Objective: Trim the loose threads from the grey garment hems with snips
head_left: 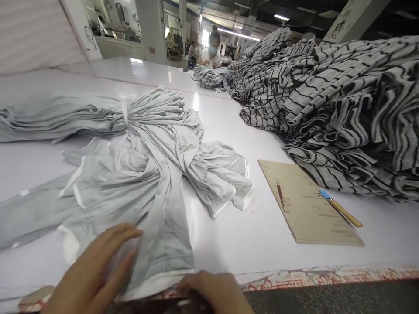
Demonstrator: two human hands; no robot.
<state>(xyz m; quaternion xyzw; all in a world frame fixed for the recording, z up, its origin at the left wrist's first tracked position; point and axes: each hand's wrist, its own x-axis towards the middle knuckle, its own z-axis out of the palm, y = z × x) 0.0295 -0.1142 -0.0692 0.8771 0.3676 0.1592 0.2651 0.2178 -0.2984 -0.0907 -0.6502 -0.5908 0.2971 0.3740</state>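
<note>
Light grey fabric pieces (pixel 163 209) with white edges lie gathered on the white table, their near hem reaching the front edge. My left hand (pixel 101 266) is over the fabric's lower left part, fingers stretched and thumb apart, with nothing visible between them. At the hem's right corner, my right hand (pixel 212 288) is curled with its fingertips on the cloth; it is blurred and partly cut off by the frame. A pale tie (pixel 125 112) binds the long grey fabric bundle (pixel 65 115) behind.
Striped grey-and-black fabric (pixel 327 100) is heaped at the right. Near it lie a brown cardboard sheet (pixel 304 209), a dark red pen (pixel 280 196) and a yellow-handled tool with a blue end (pixel 342 209). A person (pixel 213 48) is at the far end beside more grey cloth (pixel 212 77).
</note>
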